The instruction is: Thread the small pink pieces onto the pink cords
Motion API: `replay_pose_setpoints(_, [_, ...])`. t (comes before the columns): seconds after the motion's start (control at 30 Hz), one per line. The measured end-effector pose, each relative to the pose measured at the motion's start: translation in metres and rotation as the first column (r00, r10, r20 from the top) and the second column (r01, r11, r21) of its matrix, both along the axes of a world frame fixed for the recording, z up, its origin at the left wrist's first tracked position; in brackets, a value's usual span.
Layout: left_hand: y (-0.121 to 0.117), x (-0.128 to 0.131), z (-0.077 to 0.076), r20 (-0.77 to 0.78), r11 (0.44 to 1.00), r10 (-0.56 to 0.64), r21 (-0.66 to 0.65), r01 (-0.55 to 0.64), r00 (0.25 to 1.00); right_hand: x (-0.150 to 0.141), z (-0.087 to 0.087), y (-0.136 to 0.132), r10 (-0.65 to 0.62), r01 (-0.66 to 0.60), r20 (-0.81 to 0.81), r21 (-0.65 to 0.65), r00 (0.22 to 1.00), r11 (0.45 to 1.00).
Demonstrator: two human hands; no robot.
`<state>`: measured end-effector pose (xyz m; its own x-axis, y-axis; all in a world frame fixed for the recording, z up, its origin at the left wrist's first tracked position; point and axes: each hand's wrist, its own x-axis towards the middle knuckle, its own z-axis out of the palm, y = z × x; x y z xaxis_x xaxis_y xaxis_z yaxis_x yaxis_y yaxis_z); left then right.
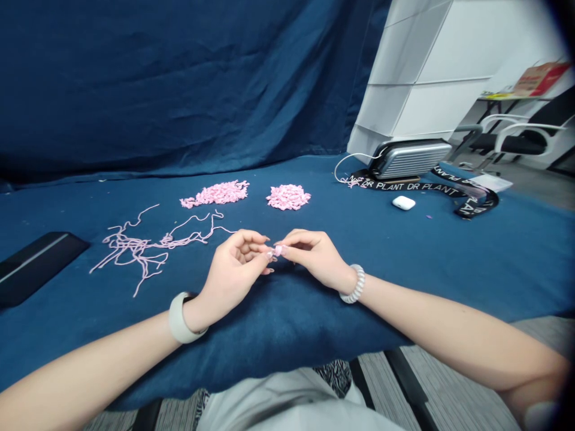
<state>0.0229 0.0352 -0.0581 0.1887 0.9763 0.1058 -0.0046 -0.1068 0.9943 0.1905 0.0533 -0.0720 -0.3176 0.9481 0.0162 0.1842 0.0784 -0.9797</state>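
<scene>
My left hand [236,261] and my right hand [317,256] meet above the front part of the blue cloth. Between the fingertips of both is a small pink piece [278,250], partly covered by the fingers; its exact kind is too small to make out. Thumb and forefinger of each hand are pinched on it. Beyond the hands lie two heaps of similar small pink pieces, a longer heap [216,194] on the left and a rounder heap [288,197] on the right. Loose pink strings [144,244] lie tangled to the left of my left hand.
A dark flat case [38,263] rests at the left edge. On the right are a white earbud case [403,203], a silver ridged case [412,160] and a black lettered strap [404,187]. Blue cloth [135,90] hangs behind; a chair [516,140] stands farther right.
</scene>
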Motion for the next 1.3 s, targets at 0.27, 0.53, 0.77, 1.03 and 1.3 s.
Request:
replay_pose_setpoints(0.27, [0.003, -0.002, -0.003, 0.008, 0.999, 0.020, -0.035, -0.020, 1.000, 0.004, 0.002, 0.001, 0.017, -0.017, -0.004, -0.086, 1.000, 0.996])
replay_pose_setpoints(0.53, [0.005, -0.003, -0.007, 0.039, 0.999, 0.006, -0.052, -0.004, 0.999, 0.004, 0.001, 0.001, 0.017, -0.008, 0.068, -0.121, 0.998, 0.993])
replay_pose_setpoints(0.77, [0.004, 0.001, -0.005, -0.144, 0.991, -0.124, -0.075, 0.114, 0.982, 0.002, 0.002, 0.000, 0.031, -0.022, 0.081, -0.113, 0.996, 0.993])
replay_pose_setpoints(1.03, [0.008, -0.002, -0.013, -0.119, 0.998, -0.053, -0.043, 0.049, 0.991, 0.003, 0.004, 0.000, 0.103, -0.090, 0.123, -0.107, 0.987, 0.990])
replay_pose_setpoints(1.3, [0.012, -0.002, -0.022, -0.038, 0.991, -0.054, -0.124, 0.049, 0.998, 0.001, 0.002, 0.001, 0.173, -0.149, 0.176, -0.141, 0.969, 0.979])
